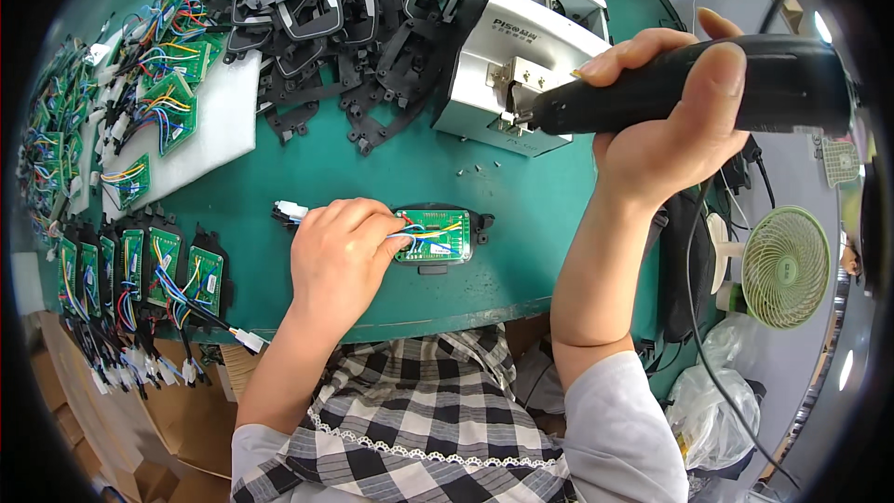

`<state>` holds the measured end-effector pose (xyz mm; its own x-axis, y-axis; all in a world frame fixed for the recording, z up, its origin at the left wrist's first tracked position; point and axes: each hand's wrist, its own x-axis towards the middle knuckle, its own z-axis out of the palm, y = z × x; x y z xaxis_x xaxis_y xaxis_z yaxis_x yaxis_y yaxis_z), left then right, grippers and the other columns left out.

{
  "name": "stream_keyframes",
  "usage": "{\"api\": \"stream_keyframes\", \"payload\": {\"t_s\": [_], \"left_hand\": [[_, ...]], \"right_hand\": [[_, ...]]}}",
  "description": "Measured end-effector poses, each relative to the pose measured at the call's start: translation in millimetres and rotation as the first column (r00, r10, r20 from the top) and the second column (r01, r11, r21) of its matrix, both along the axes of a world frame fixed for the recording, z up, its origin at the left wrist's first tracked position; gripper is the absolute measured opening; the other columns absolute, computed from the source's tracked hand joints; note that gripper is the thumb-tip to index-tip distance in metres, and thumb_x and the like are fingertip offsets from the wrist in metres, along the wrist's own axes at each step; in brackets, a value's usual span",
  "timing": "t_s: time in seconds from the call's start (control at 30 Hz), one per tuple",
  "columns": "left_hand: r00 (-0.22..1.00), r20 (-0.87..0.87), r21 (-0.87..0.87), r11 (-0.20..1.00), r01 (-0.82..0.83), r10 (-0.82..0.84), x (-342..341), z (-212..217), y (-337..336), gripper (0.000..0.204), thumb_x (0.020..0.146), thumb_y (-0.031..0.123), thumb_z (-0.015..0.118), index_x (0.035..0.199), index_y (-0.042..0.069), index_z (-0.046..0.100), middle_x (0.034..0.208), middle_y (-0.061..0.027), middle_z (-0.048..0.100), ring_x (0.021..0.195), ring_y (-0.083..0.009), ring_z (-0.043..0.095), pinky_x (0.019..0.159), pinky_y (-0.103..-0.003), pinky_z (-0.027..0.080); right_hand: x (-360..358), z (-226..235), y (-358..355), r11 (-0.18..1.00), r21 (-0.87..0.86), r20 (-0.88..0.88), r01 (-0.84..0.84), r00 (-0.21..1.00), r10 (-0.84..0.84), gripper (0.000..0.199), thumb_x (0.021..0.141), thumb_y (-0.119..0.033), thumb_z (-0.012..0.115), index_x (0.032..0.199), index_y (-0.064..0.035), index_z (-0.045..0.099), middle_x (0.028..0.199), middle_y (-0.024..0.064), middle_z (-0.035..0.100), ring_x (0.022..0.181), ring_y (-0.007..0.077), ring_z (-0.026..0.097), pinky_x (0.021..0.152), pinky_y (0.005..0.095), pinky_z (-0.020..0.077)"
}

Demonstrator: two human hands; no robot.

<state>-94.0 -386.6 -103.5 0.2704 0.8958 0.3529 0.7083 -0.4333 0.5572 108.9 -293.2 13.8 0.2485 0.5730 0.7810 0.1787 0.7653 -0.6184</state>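
Observation:
My left hand [340,256] rests on the green table [335,163], its fingers pinching the coloured wires of a small green circuit board [434,233] seated in a black plastic frame. A white connector [291,211] lies just left of that hand. My right hand [666,121] is raised and closed around a black electric screwdriver [708,88]. The screwdriver's tip points into the metal slot of a white screw feeder box [521,47] at the back of the table.
A heap of black plastic frames [326,19] lies at the back. Wired green boards lie on white foam [200,130] at the left, and a row of assembled boards [140,270] lines the near left edge. Loose screws [475,169] lie by the feeder. A small green fan [782,265] stands at the right.

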Motion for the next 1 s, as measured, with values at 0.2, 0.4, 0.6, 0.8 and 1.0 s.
{"api": "stream_keyframes", "payload": {"t_s": [0.2,0.4,0.6,0.8,1.0], "left_hand": [[1.000,0.008,-0.010,1.000,0.005,-0.005,0.7,-0.3,-0.1,0.011,0.073,0.015,0.074,0.081,0.009,0.069,0.084,0.0002,0.066,0.080,-0.0206,0.060,0.073,-0.035,0.044],[1.000,0.019,-0.018,1.000,-0.007,0.007,-0.9,-0.2,-1.3,0.011,0.073,0.015,0.074,0.081,0.009,0.069,0.085,-0.0001,0.066,0.081,-0.0210,0.061,0.073,-0.035,0.044],[1.000,0.001,-0.009,1.000,0.007,-0.007,-3.2,-4.9,-1.8,0.013,0.073,0.016,0.074,0.082,0.009,0.068,0.087,-0.0004,0.065,0.084,-0.0216,0.061,0.074,-0.035,0.044],[1.000,-0.014,0.017,1.000,0.003,-0.003,-5.1,-6.8,-2.2,0.012,0.072,0.013,0.072,0.082,0.010,0.066,0.087,0.0003,0.063,0.083,-0.0212,0.060,0.072,-0.036,0.044],[0.999,-0.042,0.044,0.999,0.008,-0.006,-5.5,-7.4,-1.1,0.013,0.067,0.008,0.069,0.078,0.009,0.062,0.088,0.0003,0.063,0.083,-0.0211,0.059,0.070,-0.036,0.045]], "right_hand": [[-0.7,-3.0,4.9,0.999,0.002,0.020,0.046,0.999,-0.046,0.060,0.088,-0.040,0.061,0.112,0.0108,0.042,0.061,0.0147,0.057,0.045,0.0214,0.058,0.044,0.0306,0.0489],[-7.3,-12.4,4.2,0.996,0.011,-0.023,0.090,0.996,-0.090,0.057,0.087,-0.040,0.062,0.112,0.0079,0.044,0.063,0.0143,0.057,0.045,0.0210,0.058,0.043,0.0298,0.0486],[-15.1,-25.0,-39.7,0.916,-0.319,-0.114,-0.242,0.970,0.216,0.064,0.092,-0.053,0.047,0.125,0.0015,0.037,0.066,0.0117,0.053,0.048,0.0212,0.053,0.047,0.0352,0.0479],[-47.7,-41.5,-68.3,0.822,-0.444,-0.071,-0.357,0.929,0.364,0.075,0.086,-0.061,0.053,0.129,-0.0018,0.033,0.068,0.0121,0.052,0.047,0.0218,0.053,0.045,0.0345,0.0479],[-58.1,-50.5,-69.3,0.804,-0.467,-0.063,-0.368,0.921,0.385,0.081,0.081,-0.056,0.065,0.125,0.0021,0.031,0.072,0.0138,0.055,0.051,0.0225,0.057,0.050,0.0352,0.0532]]}}
